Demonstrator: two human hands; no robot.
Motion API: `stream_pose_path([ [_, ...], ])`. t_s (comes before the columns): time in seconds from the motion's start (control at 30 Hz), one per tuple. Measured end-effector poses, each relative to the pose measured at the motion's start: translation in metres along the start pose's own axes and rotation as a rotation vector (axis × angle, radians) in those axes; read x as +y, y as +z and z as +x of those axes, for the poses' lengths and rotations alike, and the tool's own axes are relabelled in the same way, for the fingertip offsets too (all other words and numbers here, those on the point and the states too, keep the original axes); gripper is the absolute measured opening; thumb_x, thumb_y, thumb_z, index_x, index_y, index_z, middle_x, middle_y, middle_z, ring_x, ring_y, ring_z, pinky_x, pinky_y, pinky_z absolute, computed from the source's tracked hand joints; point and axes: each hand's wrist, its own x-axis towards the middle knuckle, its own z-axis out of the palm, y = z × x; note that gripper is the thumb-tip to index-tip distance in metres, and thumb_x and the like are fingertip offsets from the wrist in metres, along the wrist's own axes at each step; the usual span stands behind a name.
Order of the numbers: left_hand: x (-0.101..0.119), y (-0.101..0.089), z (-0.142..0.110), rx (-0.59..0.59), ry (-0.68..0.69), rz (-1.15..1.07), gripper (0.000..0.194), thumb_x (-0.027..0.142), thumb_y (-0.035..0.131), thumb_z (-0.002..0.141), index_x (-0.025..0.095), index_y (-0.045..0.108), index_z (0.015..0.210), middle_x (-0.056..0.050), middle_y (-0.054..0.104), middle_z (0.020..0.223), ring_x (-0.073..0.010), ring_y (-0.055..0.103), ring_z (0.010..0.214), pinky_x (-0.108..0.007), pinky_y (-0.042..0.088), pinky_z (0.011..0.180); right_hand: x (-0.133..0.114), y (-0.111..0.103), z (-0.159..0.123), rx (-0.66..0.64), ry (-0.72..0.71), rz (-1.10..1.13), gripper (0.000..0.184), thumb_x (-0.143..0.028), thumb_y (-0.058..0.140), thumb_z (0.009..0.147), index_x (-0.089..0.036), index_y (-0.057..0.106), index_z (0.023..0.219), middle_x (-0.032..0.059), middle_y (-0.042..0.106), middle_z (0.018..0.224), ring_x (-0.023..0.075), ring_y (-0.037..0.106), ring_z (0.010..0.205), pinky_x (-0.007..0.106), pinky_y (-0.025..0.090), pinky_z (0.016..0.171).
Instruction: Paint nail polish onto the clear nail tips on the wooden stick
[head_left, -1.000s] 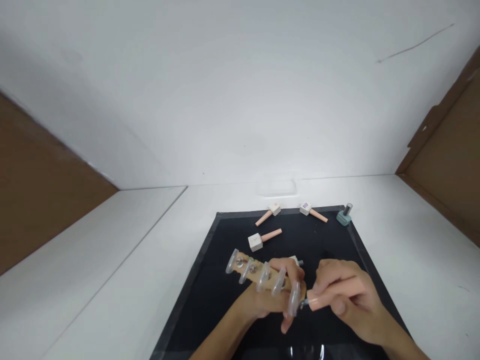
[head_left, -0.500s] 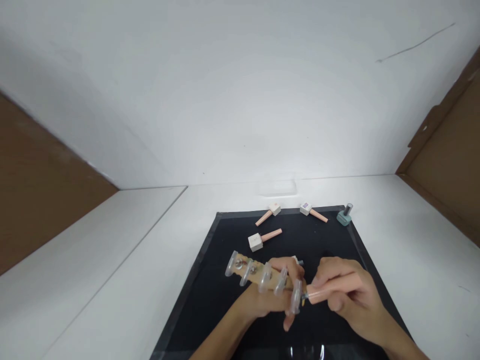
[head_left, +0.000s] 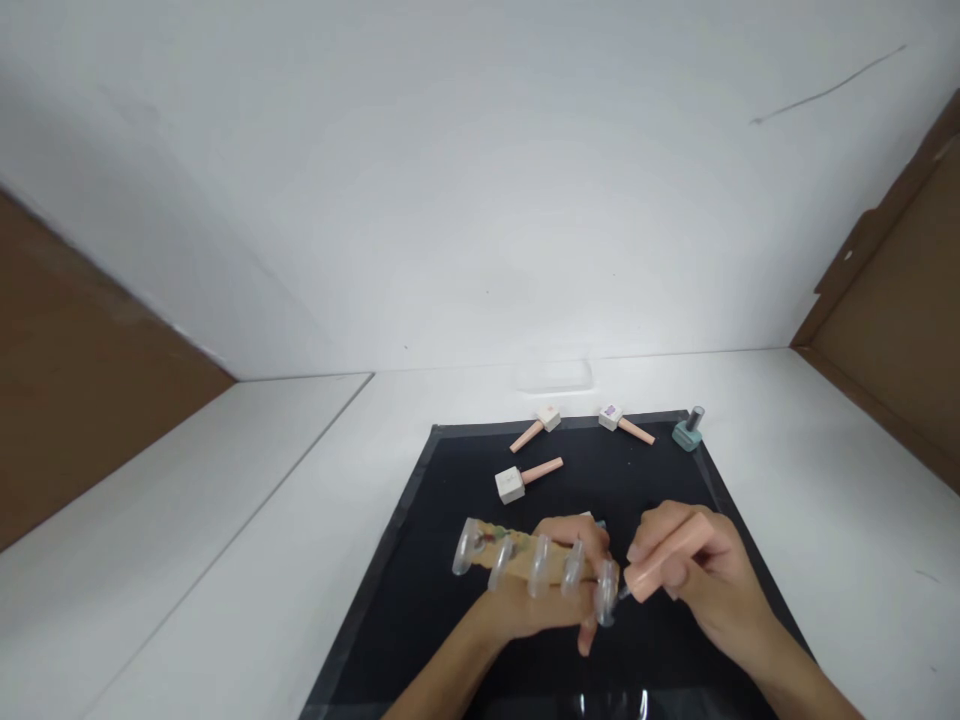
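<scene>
My left hand [head_left: 517,608] is closed around a tan nail display strip [head_left: 523,547] that carries several clear false nail tips [head_left: 538,568] in a row. Between my right thumb and fingers is the peach handle of a nail polish brush [head_left: 670,556], and my right hand [head_left: 712,590] is closed on it. The brush end meets or nearly meets the rightmost nail tip [head_left: 605,597]; its bristles are too small to make out clearly. Just behind my left fingers shows a bit of a white bottle [head_left: 587,516] with a dark neck, mostly hidden.
Three white polish bottles with peach caps lie on the black mat: one nearer [head_left: 510,485], one behind it [head_left: 550,418] and one farther right [head_left: 610,417]. A teal bottle [head_left: 687,435] stands at the mat's far right corner. Beyond the mat is a clear tray [head_left: 555,377].
The nail display strip has shifted slightly right and rotated in my left hand. The peach handle now tilts more steeply, its brush end still by the rightmost nail tip. The bottles have stayed put.
</scene>
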Motion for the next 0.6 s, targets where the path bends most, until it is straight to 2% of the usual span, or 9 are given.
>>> stream_pose_path([
  [0.1, -0.001, 0.001, -0.001, 0.018, 0.010, -0.021, 0.019, 0.013, 0.078, 0.069, 0.012, 0.059, 0.073, 0.001, 0.064, 0.059, -0.0072, 0.058, 0.038, -0.013, 0.046, 0.034, 0.004, -0.005, -0.002, -0.045, 0.091, 0.167, 0.018, -0.038, 0.074, 0.080, -0.023, 0.078, 0.071, 0.0011, 0.067, 0.063, 0.0070, 0.049, 0.044, 0.018, 0.036, 0.038],
  [0.23, -0.001, 0.003, -0.002, -0.009, 0.046, -0.074, 0.020, 0.016, 0.079, 0.069, 0.012, 0.059, 0.074, 0.001, 0.065, 0.062, -0.0068, 0.057, 0.037, -0.013, 0.046, 0.032, 0.002, -0.012, -0.004, -0.152, 0.193, 0.335, 0.013, -0.034, 0.072, 0.083, -0.024, 0.075, 0.092, -0.0008, 0.063, 0.068, 0.0044, 0.037, 0.042, 0.018, 0.027, 0.036],
  [0.33, 0.000, 0.004, -0.002, -0.015, 0.056, -0.090, 0.020, 0.016, 0.078, 0.069, 0.013, 0.059, 0.074, 0.001, 0.065, 0.061, -0.0064, 0.056, 0.037, -0.013, 0.046, 0.032, -0.003, -0.014, -0.005, -0.165, 0.211, 0.293, 0.014, -0.030, 0.072, 0.083, -0.025, 0.074, 0.097, 0.0005, 0.066, 0.075, 0.0050, 0.044, 0.045, 0.018, 0.035, 0.040],
  [0.47, 0.001, 0.006, -0.001, -0.005, 0.061, -0.093, 0.018, 0.015, 0.078, 0.070, 0.012, 0.060, 0.073, 0.000, 0.066, 0.059, -0.0072, 0.058, 0.037, -0.013, 0.047, 0.033, -0.007, -0.011, -0.004, -0.115, 0.151, 0.154, 0.003, -0.027, 0.075, 0.081, -0.024, 0.075, 0.080, 0.0021, 0.072, 0.077, 0.0117, 0.065, 0.064, 0.021, 0.052, 0.058],
  [0.6, -0.001, 0.005, -0.002, 0.032, 0.034, -0.080, 0.019, 0.012, 0.079, 0.067, 0.012, 0.060, 0.071, 0.000, 0.067, 0.060, -0.0085, 0.060, 0.037, -0.014, 0.048, 0.033, -0.009, -0.007, -0.002, -0.125, 0.134, 0.057, 0.005, -0.025, 0.077, 0.079, -0.024, 0.073, 0.075, 0.0003, 0.073, 0.076, 0.0101, 0.068, 0.064, 0.017, 0.053, 0.058],
])
